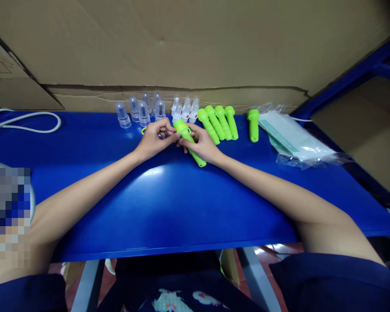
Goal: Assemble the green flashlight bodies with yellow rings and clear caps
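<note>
A bright green plastic flashlight body lies slanted in my right hand, whose fingers and thumb wrap its middle. Round its wider head end runs a thin yellow ring. Against that ring my left hand is closed, thumb and fingertips pinching at its left side. Part of another yellow ring shows on the blue table behind my left hand. Several similar green flashlight bodies lie in a slanted row just right of my right hand.
Several clear plastic caps stand at the back left. Small clear-and-white pieces, some with red dots, stand behind my hands. One more green flashlight body is beside clear plastic bags at right. A white cable loops at left; cardboard rises behind.
</note>
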Action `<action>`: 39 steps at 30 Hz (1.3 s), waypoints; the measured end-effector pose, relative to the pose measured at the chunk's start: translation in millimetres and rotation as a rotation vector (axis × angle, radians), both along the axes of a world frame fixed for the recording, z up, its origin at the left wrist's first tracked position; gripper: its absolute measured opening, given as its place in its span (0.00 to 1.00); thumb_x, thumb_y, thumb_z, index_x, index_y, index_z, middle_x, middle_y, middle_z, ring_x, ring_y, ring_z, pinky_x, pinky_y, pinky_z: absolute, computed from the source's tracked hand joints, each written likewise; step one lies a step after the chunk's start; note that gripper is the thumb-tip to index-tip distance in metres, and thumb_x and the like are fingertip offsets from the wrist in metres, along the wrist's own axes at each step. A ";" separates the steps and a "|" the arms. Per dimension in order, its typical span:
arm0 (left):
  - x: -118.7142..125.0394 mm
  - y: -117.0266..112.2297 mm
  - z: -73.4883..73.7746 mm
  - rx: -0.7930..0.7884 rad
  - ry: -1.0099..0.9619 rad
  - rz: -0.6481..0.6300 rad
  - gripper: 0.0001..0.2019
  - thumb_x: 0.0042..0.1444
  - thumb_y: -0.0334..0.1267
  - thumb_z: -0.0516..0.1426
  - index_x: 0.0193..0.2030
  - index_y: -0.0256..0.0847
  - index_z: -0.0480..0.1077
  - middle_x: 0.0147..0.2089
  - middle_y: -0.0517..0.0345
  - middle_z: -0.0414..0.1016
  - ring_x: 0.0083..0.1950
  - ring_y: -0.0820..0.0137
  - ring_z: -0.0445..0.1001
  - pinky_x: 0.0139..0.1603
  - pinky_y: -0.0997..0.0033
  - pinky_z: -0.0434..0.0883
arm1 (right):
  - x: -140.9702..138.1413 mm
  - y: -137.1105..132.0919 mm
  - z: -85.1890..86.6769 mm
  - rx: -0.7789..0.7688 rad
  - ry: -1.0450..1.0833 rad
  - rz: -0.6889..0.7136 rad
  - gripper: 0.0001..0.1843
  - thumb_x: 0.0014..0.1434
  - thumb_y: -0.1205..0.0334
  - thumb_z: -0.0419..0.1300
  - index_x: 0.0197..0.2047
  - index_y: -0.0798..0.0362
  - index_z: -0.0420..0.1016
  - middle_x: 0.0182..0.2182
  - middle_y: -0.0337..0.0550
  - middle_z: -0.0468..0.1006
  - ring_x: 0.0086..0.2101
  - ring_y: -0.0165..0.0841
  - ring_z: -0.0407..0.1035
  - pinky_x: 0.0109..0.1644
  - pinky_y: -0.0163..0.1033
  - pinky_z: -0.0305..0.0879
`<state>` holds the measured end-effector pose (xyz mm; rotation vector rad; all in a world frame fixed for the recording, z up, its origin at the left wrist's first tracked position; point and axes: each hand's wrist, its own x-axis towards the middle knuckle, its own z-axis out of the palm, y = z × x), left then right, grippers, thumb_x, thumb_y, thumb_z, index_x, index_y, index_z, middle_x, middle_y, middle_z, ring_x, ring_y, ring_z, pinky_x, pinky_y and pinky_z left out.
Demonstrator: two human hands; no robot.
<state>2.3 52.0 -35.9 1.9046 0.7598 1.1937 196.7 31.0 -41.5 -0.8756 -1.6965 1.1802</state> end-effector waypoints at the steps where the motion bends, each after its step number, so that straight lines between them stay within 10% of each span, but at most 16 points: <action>1: 0.0 -0.1 0.0 0.001 -0.003 -0.005 0.23 0.55 0.56 0.68 0.32 0.42 0.64 0.28 0.60 0.77 0.28 0.75 0.75 0.28 0.75 0.66 | 0.2 -0.1 -0.2 0.003 -0.004 0.004 0.31 0.55 0.52 0.71 0.56 0.56 0.67 0.34 0.43 0.80 0.31 0.32 0.75 0.30 0.36 0.74; 17: 2.8 -8.5 4.1 0.159 0.116 0.059 0.16 0.61 0.44 0.62 0.55 0.45 0.77 0.27 0.63 0.73 0.29 0.71 0.70 0.38 0.68 0.69 | 0.3 -0.1 4.6 -0.069 0.043 -0.108 0.32 0.60 0.32 0.64 0.50 0.50 0.65 0.26 0.38 0.79 0.21 0.32 0.70 0.23 0.39 0.68; 39: 0.7 -2.7 0.5 0.171 0.095 0.105 0.05 0.60 0.32 0.59 0.43 0.42 0.70 0.25 0.67 0.71 0.26 0.75 0.71 0.35 0.72 0.67 | 1.3 -1.6 4.0 -0.051 0.014 -0.043 0.36 0.59 0.26 0.62 0.53 0.50 0.69 0.26 0.38 0.78 0.20 0.31 0.68 0.24 0.38 0.67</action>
